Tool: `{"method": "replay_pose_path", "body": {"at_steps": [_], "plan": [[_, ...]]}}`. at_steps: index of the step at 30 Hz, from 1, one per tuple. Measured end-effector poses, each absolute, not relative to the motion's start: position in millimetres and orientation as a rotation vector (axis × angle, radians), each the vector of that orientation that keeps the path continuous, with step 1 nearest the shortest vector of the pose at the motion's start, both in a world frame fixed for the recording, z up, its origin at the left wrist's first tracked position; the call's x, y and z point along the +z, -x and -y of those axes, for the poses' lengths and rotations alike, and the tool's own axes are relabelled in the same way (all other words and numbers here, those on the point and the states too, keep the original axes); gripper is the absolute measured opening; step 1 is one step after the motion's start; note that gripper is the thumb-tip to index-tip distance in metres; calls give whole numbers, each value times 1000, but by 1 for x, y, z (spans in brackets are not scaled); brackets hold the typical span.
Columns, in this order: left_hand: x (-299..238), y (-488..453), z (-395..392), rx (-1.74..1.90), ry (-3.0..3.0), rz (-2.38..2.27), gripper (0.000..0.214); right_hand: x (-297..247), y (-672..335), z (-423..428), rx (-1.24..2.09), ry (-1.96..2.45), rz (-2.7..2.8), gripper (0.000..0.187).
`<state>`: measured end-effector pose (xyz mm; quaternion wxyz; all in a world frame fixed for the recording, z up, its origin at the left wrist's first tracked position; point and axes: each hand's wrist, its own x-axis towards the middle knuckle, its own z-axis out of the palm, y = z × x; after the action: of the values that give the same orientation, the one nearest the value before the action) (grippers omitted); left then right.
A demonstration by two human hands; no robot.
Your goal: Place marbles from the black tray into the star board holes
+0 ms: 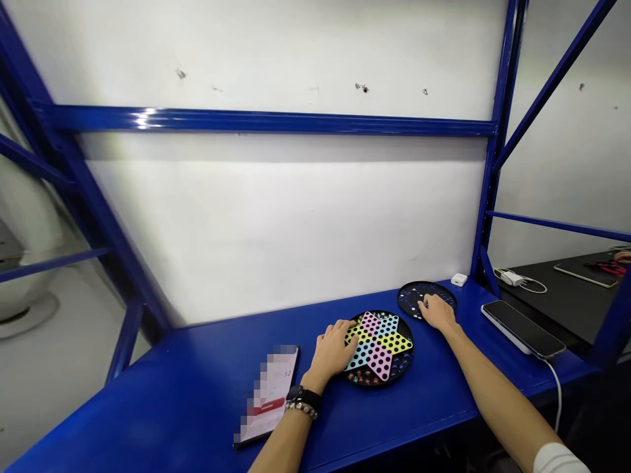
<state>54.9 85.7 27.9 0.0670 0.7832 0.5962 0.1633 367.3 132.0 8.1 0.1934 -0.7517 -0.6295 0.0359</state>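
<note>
A round Chinese checkers board (378, 355) with a pink, blue and yellow star full of holes lies on the blue table. Coloured marbles show in the black rim pockets around the star. My left hand (331, 350) rests on the board's left side, thumb and fingers apart. Behind it to the right is a round black tray (411, 311) dotted with small pale and blue pieces, probably marbles. My right hand (438, 311) reaches into this tray, fingers bent down and drawn together. Whatever lies between those fingertips is hidden.
A tablet or large phone (271, 401), partly pixelated, lies left of my left forearm. On the right, a dark-screened phone (525, 327) sits on a white base with a cable (559, 394). A small white box (459, 280) stands by the wall. Blue posts (488, 190) frame the table.
</note>
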Motion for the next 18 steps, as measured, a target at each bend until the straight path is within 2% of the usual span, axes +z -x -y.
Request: {"method": "replay_pose_path", "body": {"at_steps": [3,10,18], "plan": [[28,-55,-85,476,-2366,-1807,39,8,-367,-132,184,2103,1779,31],[30,-56,-85,458,-2380,-1824,39,19,-359,-120,351,2049,1871,37],[29,-55,-86,471,-2364,-1809,38,22,-345,-115,159,1719,1881,36]]}}
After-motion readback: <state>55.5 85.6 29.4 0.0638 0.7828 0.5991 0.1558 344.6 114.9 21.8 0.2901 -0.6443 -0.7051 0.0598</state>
